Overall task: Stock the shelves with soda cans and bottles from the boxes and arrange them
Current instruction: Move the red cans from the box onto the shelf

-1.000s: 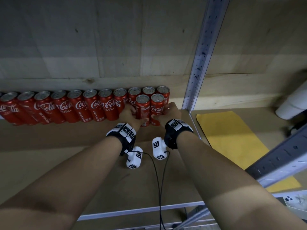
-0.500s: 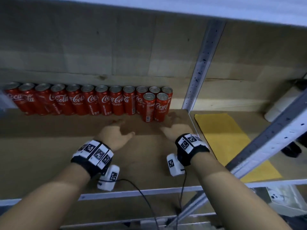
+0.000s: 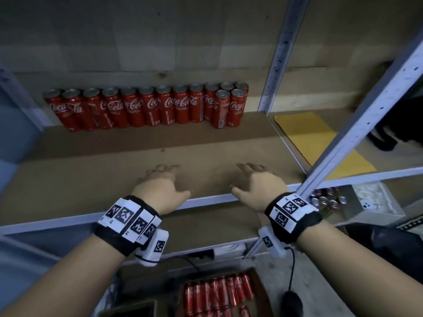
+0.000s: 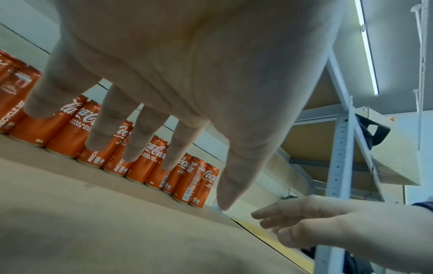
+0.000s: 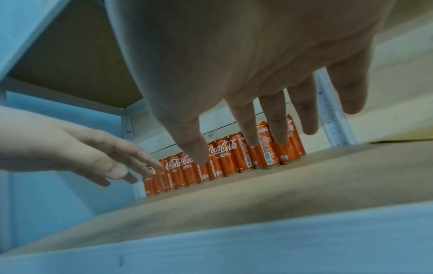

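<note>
A row of red cans is seen standing upright at the back of the shelf, against the rear wall. At the right end of that row two more cans are set just in front of it, touching each other, as the start of a second row. Both hands are held over the front part of the shelf, well apart from the row. The left hand is empty, its fingers spread and nearly straight. The right hand is likewise empty, its fingers loosely spread, and nothing is pinched or gripped by either. Below the shelf front, a cardboard box with more red cans lying in it is visible.

The step in hand is judged to be the gap between one placing and the next fetch: the two front cans are set down and nothing is carried. The next move is judged to call for a reach down to the box, one can taken in each hand, and these being stood upright just left of the front pair, so that the second row is carried on along the first. Care would be needed not to knock the standing cans.
</note>
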